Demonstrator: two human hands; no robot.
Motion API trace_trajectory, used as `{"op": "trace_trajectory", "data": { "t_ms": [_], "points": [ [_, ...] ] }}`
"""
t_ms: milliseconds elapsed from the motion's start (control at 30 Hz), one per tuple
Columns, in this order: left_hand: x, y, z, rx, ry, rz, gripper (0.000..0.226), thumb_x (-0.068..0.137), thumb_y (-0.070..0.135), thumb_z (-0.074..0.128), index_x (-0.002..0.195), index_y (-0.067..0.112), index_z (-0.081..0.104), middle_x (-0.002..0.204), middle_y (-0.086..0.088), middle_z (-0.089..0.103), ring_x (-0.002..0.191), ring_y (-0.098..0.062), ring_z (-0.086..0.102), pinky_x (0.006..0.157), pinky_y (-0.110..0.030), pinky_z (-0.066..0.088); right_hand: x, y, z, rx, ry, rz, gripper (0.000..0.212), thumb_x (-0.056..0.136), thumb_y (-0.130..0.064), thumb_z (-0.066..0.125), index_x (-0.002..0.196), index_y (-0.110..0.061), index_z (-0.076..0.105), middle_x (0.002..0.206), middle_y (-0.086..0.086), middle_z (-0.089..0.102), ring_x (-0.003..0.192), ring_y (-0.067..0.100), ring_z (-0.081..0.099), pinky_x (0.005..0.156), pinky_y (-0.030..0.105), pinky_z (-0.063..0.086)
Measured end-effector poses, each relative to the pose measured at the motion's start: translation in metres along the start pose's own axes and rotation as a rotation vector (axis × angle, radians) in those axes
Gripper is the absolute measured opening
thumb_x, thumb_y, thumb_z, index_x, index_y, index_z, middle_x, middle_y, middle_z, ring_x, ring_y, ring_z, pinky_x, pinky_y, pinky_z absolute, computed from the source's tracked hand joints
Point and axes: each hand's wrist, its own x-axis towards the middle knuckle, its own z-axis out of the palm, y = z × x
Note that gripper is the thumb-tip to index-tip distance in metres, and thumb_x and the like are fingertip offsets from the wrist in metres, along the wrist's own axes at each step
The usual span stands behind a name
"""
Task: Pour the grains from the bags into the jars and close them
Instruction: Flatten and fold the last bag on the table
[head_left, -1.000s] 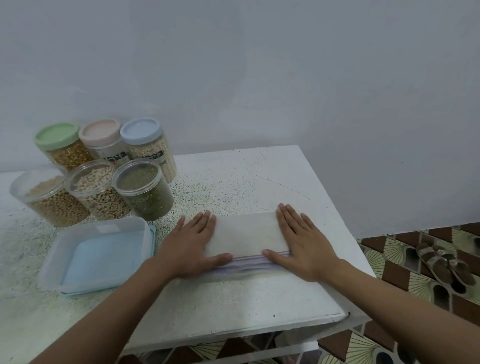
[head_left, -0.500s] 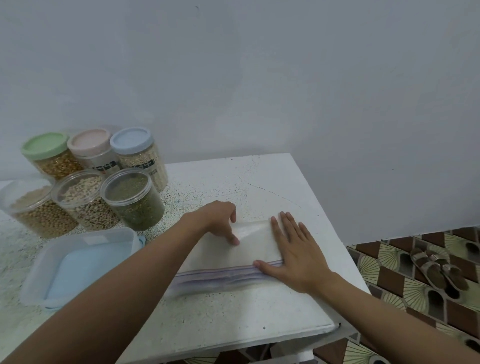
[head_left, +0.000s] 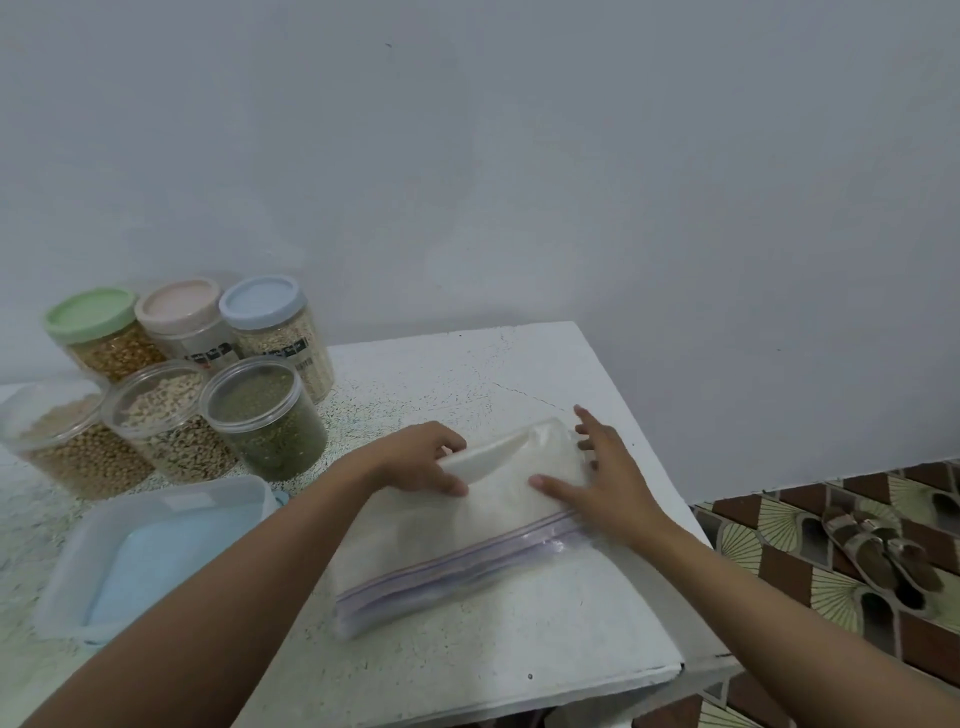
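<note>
Jars left on table — bag right of them.

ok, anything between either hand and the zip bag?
Nothing visible. The left hand grips the zip bag by its lifted far edge, the right hand rests open on it. Jars and tub stand to the left.

Six jars, one tub, two sandals, two hands; bags uncountable.

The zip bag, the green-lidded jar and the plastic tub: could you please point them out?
zip bag (head_left: 467, 561): head view, on its purple zip strip.
green-lidded jar (head_left: 91, 314): head view, centre of its lid.
plastic tub (head_left: 171, 500): head view, on its far rim.
</note>
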Motion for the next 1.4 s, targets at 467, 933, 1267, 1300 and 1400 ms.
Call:
{"op": "trace_trajectory", "data": {
  "t_ms": [467, 933, 1267, 1300, 1400],
  "points": [
    [-0.046, -0.007, -0.019, -1.063, 0.290, 0.008, 0.048, 0.085, 0.006, 0.078, 0.131, 0.010, 0.064, 0.116, -0.016, 0.074, 0.107, -0.038, 0.072, 0.095, -0.057, 0.055, 0.017, -0.079, 0.012, 0.990, -0.475, 0.289, 0.048, 0.093, -0.032, 0.074, 0.133, -0.007, 0.065, 0.127, 0.012, 0.071, 0.119, 0.031, 0.068, 0.103, 0.047, 0.053],
    [-0.060, 0.027, -0.102, -0.793, 0.800, 0.262, 0.024, 0.089, 0.003, 0.072, 0.094, 0.026, 0.070, 0.086, 0.019, 0.076, 0.085, 0.007, 0.070, 0.079, -0.011, 0.053, 0.080, -0.140, -0.017, 0.664, 0.077, -0.352, 0.016, 0.085, -0.008, 0.081, 0.091, -0.022, 0.077, 0.093, -0.005, 0.079, 0.095, 0.019, 0.073, 0.086, 0.030, 0.056],
    [-0.045, -0.055, 0.048, -0.240, 0.634, 0.271, 0.036, 0.085, -0.007, 0.072, 0.094, 0.028, 0.071, 0.125, 0.015, 0.065, 0.133, 0.006, 0.048, 0.112, -0.039, 0.044, 0.045, 0.002, 0.043, -0.011, 0.020, -0.674, 0.028, 0.076, -0.001, 0.078, 0.101, -0.012, 0.079, 0.115, 0.004, 0.075, 0.118, 0.026, 0.064, 0.098, 0.051, 0.052],
    [-0.045, -0.061, 0.061, -0.204, 0.606, 0.280, 0.037, 0.087, -0.007, 0.070, 0.095, 0.030, 0.071, 0.127, 0.014, 0.064, 0.133, 0.010, 0.045, 0.113, -0.034, 0.043, 0.040, 0.013, 0.048, -0.094, -0.008, -0.699, 0.031, 0.074, -0.004, 0.082, 0.105, -0.009, 0.078, 0.117, 0.006, 0.074, 0.119, 0.028, 0.064, 0.098, 0.051, 0.052],
    [-0.044, -0.070, 0.077, -0.123, 0.585, 0.347, 0.035, 0.091, -0.008, 0.062, 0.103, 0.024, 0.071, 0.131, 0.011, 0.062, 0.137, 0.020, 0.032, 0.113, -0.012, 0.033, 0.036, 0.019, 0.048, -0.303, -0.043, -0.779, 0.043, 0.076, -0.009, 0.088, 0.117, -0.008, 0.073, 0.124, 0.008, 0.071, 0.123, 0.031, 0.062, 0.107, 0.050, 0.049]
  ]
}}
